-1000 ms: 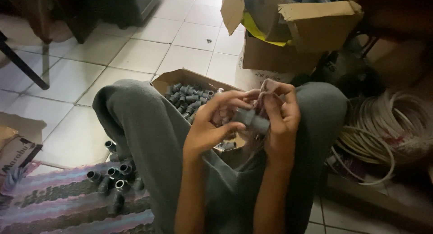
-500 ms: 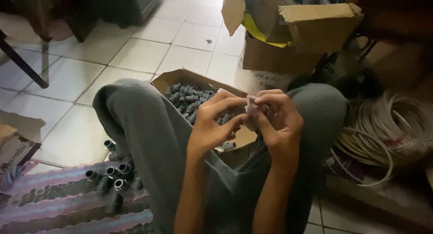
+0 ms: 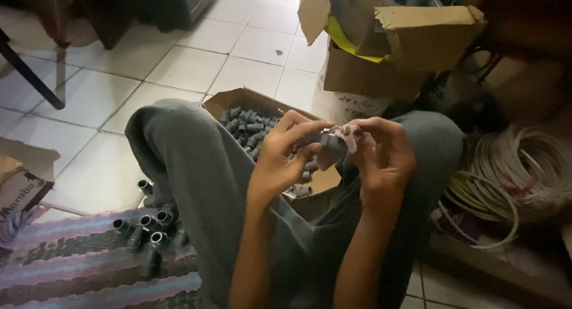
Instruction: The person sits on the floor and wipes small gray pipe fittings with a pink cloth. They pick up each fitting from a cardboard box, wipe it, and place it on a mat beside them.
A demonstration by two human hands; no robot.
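both hands raised together over the knees

l hand (image 3: 280, 160) and r hand (image 3: 384, 160) held up close in front, between the bent knees. l fingers curled inward to the right, thumb tucked low. r fingers bent, tips pinched near the l fingertips. both forearms rise near-vertical from the near edge, wrists slightly flexed.

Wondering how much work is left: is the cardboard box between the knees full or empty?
Partly full. The cardboard box has its flaps open and grey pipe fittings piled inside; how deep, cannot tell.
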